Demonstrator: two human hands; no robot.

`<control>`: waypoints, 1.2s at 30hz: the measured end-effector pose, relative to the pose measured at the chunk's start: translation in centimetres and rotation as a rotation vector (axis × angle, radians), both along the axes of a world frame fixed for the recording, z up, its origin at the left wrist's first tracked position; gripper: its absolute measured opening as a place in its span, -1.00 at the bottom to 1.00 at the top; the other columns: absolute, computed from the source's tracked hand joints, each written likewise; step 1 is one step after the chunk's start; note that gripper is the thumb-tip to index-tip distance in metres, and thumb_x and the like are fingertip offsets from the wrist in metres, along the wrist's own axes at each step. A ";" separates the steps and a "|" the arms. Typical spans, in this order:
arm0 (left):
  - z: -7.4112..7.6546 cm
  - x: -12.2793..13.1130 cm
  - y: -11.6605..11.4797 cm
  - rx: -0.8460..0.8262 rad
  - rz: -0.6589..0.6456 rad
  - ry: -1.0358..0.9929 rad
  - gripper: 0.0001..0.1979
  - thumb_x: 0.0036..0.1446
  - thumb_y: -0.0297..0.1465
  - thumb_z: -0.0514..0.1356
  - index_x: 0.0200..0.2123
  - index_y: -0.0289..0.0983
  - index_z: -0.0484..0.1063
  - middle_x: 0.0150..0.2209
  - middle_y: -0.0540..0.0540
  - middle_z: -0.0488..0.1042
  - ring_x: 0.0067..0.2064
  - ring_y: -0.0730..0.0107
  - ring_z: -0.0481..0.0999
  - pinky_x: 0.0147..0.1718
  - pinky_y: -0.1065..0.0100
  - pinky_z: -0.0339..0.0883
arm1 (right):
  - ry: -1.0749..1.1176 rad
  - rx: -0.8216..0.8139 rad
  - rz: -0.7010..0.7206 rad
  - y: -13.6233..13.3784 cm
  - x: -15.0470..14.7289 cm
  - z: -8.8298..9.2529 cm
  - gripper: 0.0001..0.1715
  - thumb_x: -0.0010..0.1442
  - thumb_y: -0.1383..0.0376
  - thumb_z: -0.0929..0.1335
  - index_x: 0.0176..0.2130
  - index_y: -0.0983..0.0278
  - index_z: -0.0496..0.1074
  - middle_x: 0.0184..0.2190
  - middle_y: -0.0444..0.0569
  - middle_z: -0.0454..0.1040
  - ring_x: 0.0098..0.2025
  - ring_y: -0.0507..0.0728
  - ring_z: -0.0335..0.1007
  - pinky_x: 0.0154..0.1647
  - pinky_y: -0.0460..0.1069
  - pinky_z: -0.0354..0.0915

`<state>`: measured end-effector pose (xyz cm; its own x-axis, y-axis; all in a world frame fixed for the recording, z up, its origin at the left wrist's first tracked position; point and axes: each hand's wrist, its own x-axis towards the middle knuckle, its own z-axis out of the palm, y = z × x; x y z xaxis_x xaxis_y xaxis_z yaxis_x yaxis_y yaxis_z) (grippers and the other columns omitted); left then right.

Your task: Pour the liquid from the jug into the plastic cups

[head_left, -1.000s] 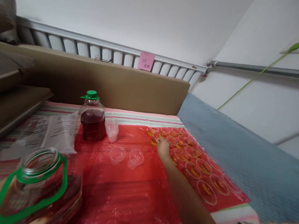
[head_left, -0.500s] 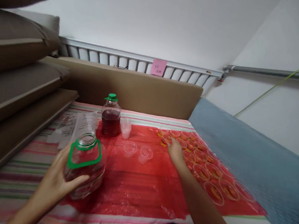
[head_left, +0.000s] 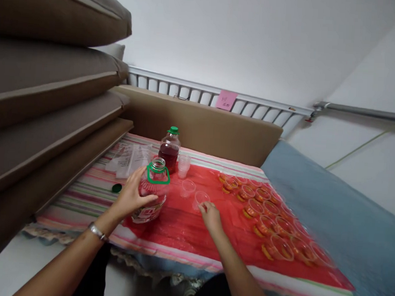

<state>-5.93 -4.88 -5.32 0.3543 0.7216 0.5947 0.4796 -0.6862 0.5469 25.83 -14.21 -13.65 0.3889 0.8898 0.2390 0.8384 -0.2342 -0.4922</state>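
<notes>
My left hand (head_left: 133, 197) is curved round the side of a big clear plastic jug (head_left: 153, 203) with a green handle ring and an uncapped mouth. The jug stands upright on a red plastic sheet (head_left: 182, 229). At the near rim of a small clear plastic cup (head_left: 201, 198), the fingers of my right hand (head_left: 211, 214) are pinched together. A second clear cup (head_left: 187, 189) stands just left of it, apart from my hands. Over to the right, several cups (head_left: 269, 226) in rows hold something orange-yellow at their bases.
Behind the open jug is a green-capped jug of dark red liquid (head_left: 169, 151), beside a stack of cups (head_left: 183, 165). A green cap (head_left: 116, 188) and clear plastic bags (head_left: 130, 159) lie at left. Brown cushions (head_left: 55, 72) are piled high on the left; a radiator (head_left: 200, 97) runs behind.
My right hand has moved left from the rows of cups to one of the two separate cups. My left hand remains at the jug. The view has shifted, showing the green cap.
</notes>
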 end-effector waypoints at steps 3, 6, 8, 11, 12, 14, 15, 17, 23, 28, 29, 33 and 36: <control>-0.1 0.0 0.0 -0.018 0.009 -0.019 -0.10 -0.08 -0.13 0.35 0.27 -0.22 0.05 0.26 -0.33 0.21 0.29 -0.07 0.20 0.23 -0.09 0.10 | 0.002 -0.014 0.030 -1.2 -2.0 0.1 -0.83 0.17 0.33 0.30 -0.43 0.24 0.46 -0.35 0.03 0.56 -0.26 0.16 0.49 -0.15 -0.02 0.34; -0.2 0.0 -0.1 -0.032 -0.006 -0.046 -0.09 -0.08 -0.13 0.36 0.27 -0.23 0.04 0.27 -0.33 0.20 0.30 -0.06 0.17 0.26 -0.09 0.05 | -0.001 -0.034 0.021 -2.2 -3.0 0.2 -0.86 0.15 0.34 0.31 -0.39 0.25 0.48 -0.36 0.03 0.57 -0.27 0.16 0.51 -0.17 -0.02 0.35; -0.1 -0.1 -0.3 -0.050 -0.032 -0.062 -0.09 -0.08 -0.14 0.36 0.28 -0.24 0.04 0.28 -0.33 0.18 0.32 -0.05 0.14 0.27 -0.08 0.02 | -0.007 -0.043 -0.002 -2.7 -3.1 1.0 -0.84 0.14 0.32 0.32 -0.28 0.28 0.50 -0.30 0.09 0.58 -0.23 0.20 0.52 -0.16 0.02 0.36; 0.3 -0.1 -0.6 -0.062 -0.047 -0.073 -0.08 -0.09 -0.14 0.36 0.28 -0.26 0.04 0.29 -0.34 0.16 0.33 -0.04 0.12 0.28 -0.05 0.00 | -0.030 0.045 -0.006 -3.1 -3.8 3.9 -0.70 0.16 0.27 0.31 -0.12 0.32 0.48 -0.12 0.21 0.54 -0.05 0.27 0.48 -0.03 0.10 0.34; 0.3 -0.1 -0.7 -0.063 -0.048 -0.074 -0.07 -0.09 -0.13 0.36 0.28 -0.26 0.05 0.29 -0.35 0.17 0.33 -0.04 0.12 0.28 -0.04 0.00 | -0.037 0.126 0.027 -3.3 -4.5 5.3 -0.68 0.18 0.24 0.30 -0.10 0.32 0.48 -0.07 0.23 0.52 0.01 0.28 0.45 0.03 0.13 0.32; 0.4 -0.1 -0.9 -0.065 -0.051 -0.077 -0.06 -0.11 -0.12 0.37 0.28 -0.27 0.06 0.29 -0.36 0.17 0.33 -0.04 0.12 0.28 -0.04 0.01 | -0.042 0.345 0.152 -3.4 -7.1 8.6 -0.68 0.24 0.19 0.28 -0.09 0.29 0.47 0.01 0.20 0.48 0.09 0.28 0.38 0.11 0.17 0.27; 0.4 -0.1 -1.0 -0.066 -0.054 -0.080 -0.05 -0.12 -0.13 0.38 0.29 -0.26 0.05 0.29 -0.36 0.17 0.33 -0.05 0.11 0.28 -0.05 0.00 | -0.041 0.441 0.233 -3.4 -8.7 10.2 -0.68 0.27 0.19 0.26 -0.07 0.27 0.46 0.03 0.18 0.46 0.10 0.25 0.37 0.14 0.18 0.25; 0.3 -0.2 -1.3 -0.068 -0.074 -0.093 -0.04 -0.11 -0.13 0.37 0.30 -0.24 0.04 0.31 -0.36 0.15 0.34 -0.06 0.09 0.28 -0.08 -0.01 | -0.062 0.564 0.371 -3.2 -12.5 13.1 -0.71 0.31 0.21 0.25 -0.03 0.22 0.44 0.04 0.11 0.46 0.10 0.22 0.35 0.14 0.17 0.24; 0.3 -1.9 -2.3 -0.190 -0.222 -0.238 -0.18 0.01 -0.08 0.27 0.28 -0.24 0.11 0.34 -0.34 0.10 0.37 0.00 0.02 0.30 -0.06 -0.07 | -0.242 0.451 0.470 -2.1 -19.0 15.6 -0.83 0.26 0.21 0.35 -0.24 0.27 0.47 -0.31 0.02 0.51 -0.19 0.20 0.36 -0.14 0.10 0.26; -2.4 -4.0 -3.2 -0.683 -0.058 -0.720 -0.28 0.03 -0.02 0.22 0.19 -0.25 0.24 0.31 -0.25 0.19 0.33 0.13 0.14 0.25 0.14 0.04 | -0.267 0.431 0.459 -4.3 -18.2 13.6 -0.64 0.34 0.18 0.26 -0.47 0.24 0.33 -0.48 -0.06 0.38 -0.34 0.13 0.26 -0.29 0.00 0.16; -3.4 -4.3 -3.3 -0.750 0.005 -0.766 -0.32 0.03 0.00 0.19 0.14 -0.27 0.29 0.26 -0.27 0.26 0.30 0.09 0.20 0.21 0.13 0.11 | -0.240 0.451 0.458 -4.9 -17.8 13.1 -0.63 0.36 0.19 0.23 -0.47 0.24 0.31 -0.49 -0.07 0.36 -0.36 0.12 0.24 -0.31 -0.01 0.16; -7.5 -4.7 -3.7 -0.944 0.115 -0.797 -0.52 -0.04 -0.04 0.28 -0.21 -0.32 0.49 -0.11 -0.25 0.55 0.02 0.04 0.49 0.00 0.08 0.33 | -0.132 0.500 0.473 -7.1 -16.5 11.5 -0.66 0.36 0.25 0.21 -0.46 0.22 0.25 -0.51 -0.11 0.31 -0.40 0.10 0.22 -0.35 -0.04 0.15; -9.1 -4.0 -4.2 -1.071 0.058 -0.814 -0.67 0.04 -0.15 0.28 -0.31 -0.32 0.49 -0.28 -0.13 0.58 -0.16 0.21 0.55 -0.07 0.06 0.37 | -0.049 0.509 0.481 -8.2 -15.5 10.8 -0.69 0.34 0.26 0.22 -0.46 0.21 0.26 -0.52 -0.13 0.31 -0.41 0.09 0.24 -0.37 -0.05 0.18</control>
<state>-9.97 -9.07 -14.44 0.1260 0.9621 -0.2417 -0.2222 0.2648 0.9384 10.35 -22.44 -2.80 -0.0417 0.7331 0.6789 0.8155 0.4176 -0.4008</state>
